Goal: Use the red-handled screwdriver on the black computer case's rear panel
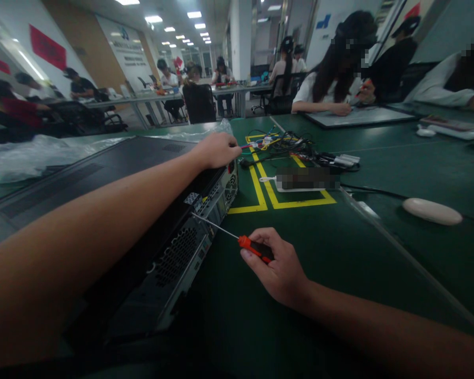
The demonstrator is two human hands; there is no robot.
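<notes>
Red-and-black screwdriver (pixel 256 249), clasped by the right hand (pixel 280 266), is reaching a flat black computer case (pixel 142 152); the left hand (pixel 216 150) is resting atop, grip unclear.

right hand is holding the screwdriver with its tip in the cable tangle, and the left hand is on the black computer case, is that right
Not quite: the head view shows the screwdriver pointing at the vented panel of the black computer case, not into the cable tangle. The right hand does hold it, and the left hand is on the case.
</notes>
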